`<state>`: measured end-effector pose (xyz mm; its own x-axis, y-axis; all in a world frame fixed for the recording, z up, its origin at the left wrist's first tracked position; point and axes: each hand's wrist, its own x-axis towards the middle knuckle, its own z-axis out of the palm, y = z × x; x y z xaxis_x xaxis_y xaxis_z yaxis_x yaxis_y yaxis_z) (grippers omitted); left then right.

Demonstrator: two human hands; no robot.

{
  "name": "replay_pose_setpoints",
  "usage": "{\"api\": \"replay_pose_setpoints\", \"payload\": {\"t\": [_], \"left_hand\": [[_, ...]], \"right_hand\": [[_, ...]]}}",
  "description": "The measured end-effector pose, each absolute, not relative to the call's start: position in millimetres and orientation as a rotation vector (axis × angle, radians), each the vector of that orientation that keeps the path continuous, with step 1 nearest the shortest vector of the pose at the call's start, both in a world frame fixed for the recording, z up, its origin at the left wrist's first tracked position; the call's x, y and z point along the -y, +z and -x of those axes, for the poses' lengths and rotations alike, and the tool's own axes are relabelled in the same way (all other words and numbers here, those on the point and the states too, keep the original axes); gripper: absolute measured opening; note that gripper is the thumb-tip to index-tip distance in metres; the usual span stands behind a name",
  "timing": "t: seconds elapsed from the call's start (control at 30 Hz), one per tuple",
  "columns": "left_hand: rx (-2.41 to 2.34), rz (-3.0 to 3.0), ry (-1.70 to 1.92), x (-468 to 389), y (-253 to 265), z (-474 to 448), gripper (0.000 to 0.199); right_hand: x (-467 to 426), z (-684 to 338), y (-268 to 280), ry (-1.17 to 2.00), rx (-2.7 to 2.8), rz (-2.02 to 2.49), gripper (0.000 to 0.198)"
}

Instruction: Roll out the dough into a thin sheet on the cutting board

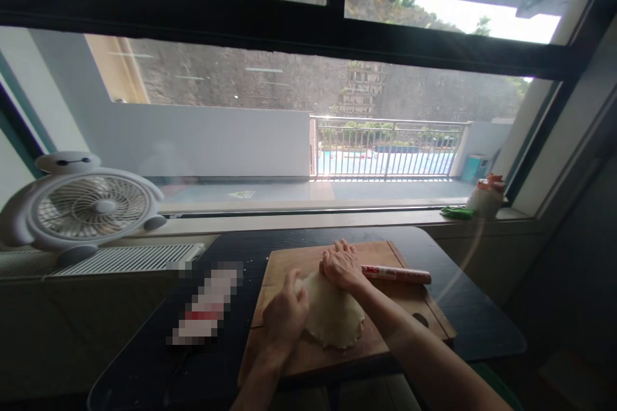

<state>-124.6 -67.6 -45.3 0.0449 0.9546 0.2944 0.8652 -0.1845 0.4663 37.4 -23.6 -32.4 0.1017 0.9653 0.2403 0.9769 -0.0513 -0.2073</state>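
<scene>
A pale, flattened sheet of dough (332,318) with a ragged near edge lies on a wooden cutting board (274,263). At the dough's left edge is my left hand (284,311), its index finger stretched forward and its thumb apart, touching the dough's side. My right hand (342,266) is closed over the far edge of the dough, fingers bent; the fingertips' undersides are hidden. Just right of that hand, a reddish cylinder (398,274) with printed markings, like a rolling pin, lies across the board, its left end hidden behind the hand.
The board rests on a dark table (231,247) beside a wide window. Left of the board lies a pixelated item (207,308). A white fan (103,205) stands at the far left above a vent (135,260). On the sill at right are a white container (484,198) and something green (457,212).
</scene>
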Motion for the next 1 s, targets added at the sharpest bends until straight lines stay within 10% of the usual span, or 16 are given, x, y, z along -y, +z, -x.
{"api": "replay_pose_setpoints", "payload": {"t": [1.0], "left_hand": [[-1.868, -2.156, 0.868, 68.0, -50.6, 126.7, 0.040]], "right_hand": [[70.3, -31.6, -36.2, -0.085, 1.968, 1.862, 0.040]]}}
